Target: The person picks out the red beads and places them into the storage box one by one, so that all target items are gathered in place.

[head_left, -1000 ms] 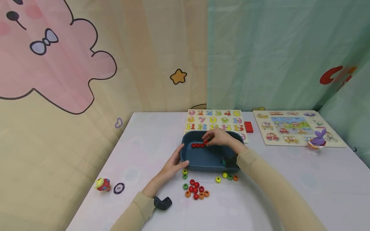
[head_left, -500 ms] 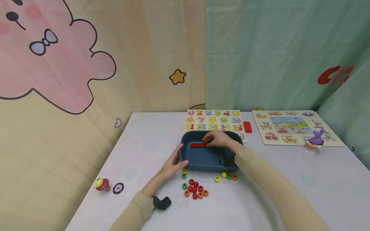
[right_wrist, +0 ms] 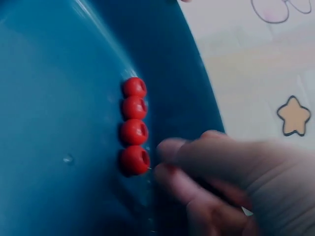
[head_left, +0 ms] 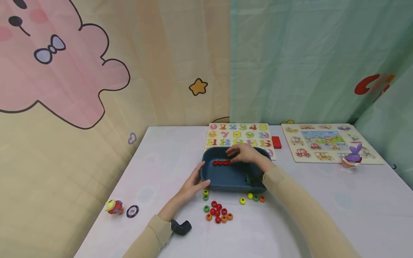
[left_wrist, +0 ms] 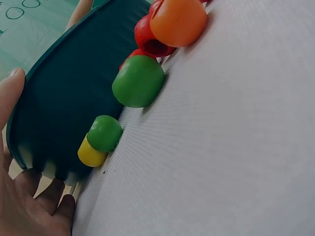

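Note:
A deep dark-blue plastic tray [head_left: 226, 187] stands mid-table. My left hand [head_left: 191, 184] holds its left end; in the left wrist view the thumb lies at the rim and bent fingertips touch the wall lower down. Inside, several red beads [right_wrist: 134, 132] sit in a straight row along the far wall. My right hand [head_left: 246, 154] reaches over the tray, its thumb and fingertips just beside the row's last bead, slightly apart from it. Nothing held shows between those fingers, which are blurred in the right wrist view.
Loose red beads [head_left: 217, 213], orange beads [head_left: 229, 216], green beads [head_left: 206, 208] and yellow beads [head_left: 242, 201] lie before the tray. Behind stand a number puzzle [head_left: 237, 134], a red block [head_left: 276, 142] and a vehicle puzzle [head_left: 322, 156]. A toy figure [head_left: 114, 207] and round chip [head_left: 132, 211] lie left.
The red bead at my right fingertips has come down to the end of the row, and the fingers have drawn slightly off it. My left hand keeps its place on the tray.

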Motion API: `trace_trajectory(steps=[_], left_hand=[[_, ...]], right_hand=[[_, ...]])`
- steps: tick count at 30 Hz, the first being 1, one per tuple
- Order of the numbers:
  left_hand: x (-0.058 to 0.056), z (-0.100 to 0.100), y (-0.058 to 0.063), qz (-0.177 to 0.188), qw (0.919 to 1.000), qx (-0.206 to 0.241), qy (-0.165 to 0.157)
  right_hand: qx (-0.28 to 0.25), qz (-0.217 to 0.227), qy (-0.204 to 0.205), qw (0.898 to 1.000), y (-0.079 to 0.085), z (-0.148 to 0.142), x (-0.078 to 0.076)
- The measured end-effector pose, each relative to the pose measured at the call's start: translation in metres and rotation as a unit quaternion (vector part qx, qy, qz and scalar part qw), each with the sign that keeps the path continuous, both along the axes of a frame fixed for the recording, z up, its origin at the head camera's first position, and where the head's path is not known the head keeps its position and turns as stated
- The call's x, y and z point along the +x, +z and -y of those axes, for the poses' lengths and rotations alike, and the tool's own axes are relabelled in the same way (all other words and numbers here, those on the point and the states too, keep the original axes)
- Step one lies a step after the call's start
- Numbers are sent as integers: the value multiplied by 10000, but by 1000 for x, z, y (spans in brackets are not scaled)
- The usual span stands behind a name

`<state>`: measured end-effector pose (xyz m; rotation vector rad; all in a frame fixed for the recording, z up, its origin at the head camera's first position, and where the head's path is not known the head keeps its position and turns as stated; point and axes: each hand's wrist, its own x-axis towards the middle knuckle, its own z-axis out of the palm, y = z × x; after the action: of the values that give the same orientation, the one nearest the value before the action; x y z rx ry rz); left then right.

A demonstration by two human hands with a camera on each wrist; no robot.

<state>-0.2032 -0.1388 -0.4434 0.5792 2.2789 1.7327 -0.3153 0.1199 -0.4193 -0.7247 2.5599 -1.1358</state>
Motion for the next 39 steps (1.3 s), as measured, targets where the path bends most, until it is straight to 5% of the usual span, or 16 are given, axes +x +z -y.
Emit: trace_trajectory(steps=[6,13,22,31,39], left_hand=[[-1,0,-3,68,10000,31,-28],[-2,-1,-2,51,10000,59,-40],[-2,0,-3,16,9999,105,-74],[-1,2,-2,70,9999,-18,72],[-1,1,0,150,9999,-11,29]], right_hand=[[-833,-498,-9,9953,19,0,24],[-1465,-975,398,9836,34,7,85],[-1112,-1196,1398,9766,4,21,143],[-427,-1342,1088,9840,-33,32,155],[-277,-1287,790,9881,-44,36,154]])
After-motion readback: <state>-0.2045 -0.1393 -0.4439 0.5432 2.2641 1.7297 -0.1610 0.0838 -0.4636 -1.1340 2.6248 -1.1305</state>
